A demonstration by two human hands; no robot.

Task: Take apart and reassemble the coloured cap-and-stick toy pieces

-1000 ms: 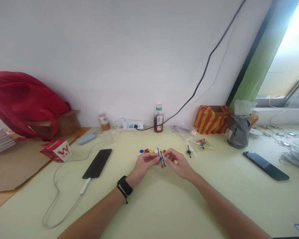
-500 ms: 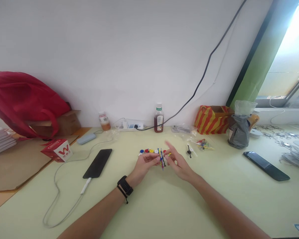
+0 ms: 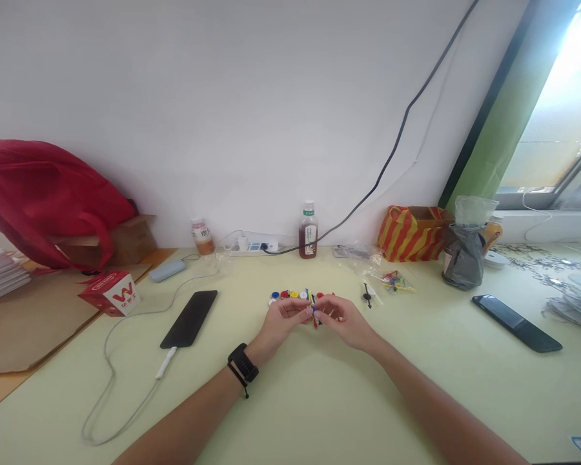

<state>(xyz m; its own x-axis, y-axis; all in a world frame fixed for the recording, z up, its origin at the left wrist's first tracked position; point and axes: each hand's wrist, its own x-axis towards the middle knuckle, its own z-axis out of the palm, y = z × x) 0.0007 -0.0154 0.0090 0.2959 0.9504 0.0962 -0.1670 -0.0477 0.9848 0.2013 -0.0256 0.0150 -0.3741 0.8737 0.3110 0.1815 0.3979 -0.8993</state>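
Observation:
Between my fingertips is a small bunch of coloured plastic arrow pointers [image 3: 315, 323], with blue, red, yellow and black showing. My left hand [image 3: 283, 321] pinches it from the left side, thumb towards me. From the right, my right hand [image 3: 345, 321] closes thumb and fingers on the same bunch, so the middle is partly hidden. Just behind the hands lie several small round coloured discs [image 3: 294, 294] in blue, red, yellow and white, partly covered by my fingers. A black double-ended arrow with a round centre [image 3: 366, 296] lies to the right.
Further right is a clear bag of coloured pieces [image 3: 396, 281]. A black phone [image 3: 190, 318] on a cable lies left, another dark phone [image 3: 516, 323] right. A bottle [image 3: 308, 232] and power strip [image 3: 256, 245] stand by the wall, with a striped bag [image 3: 409, 234] beyond.
My right hand has moved slightly left and its raised fingers have folded down onto the bunch of arrows. My left hand stays nearly in place.

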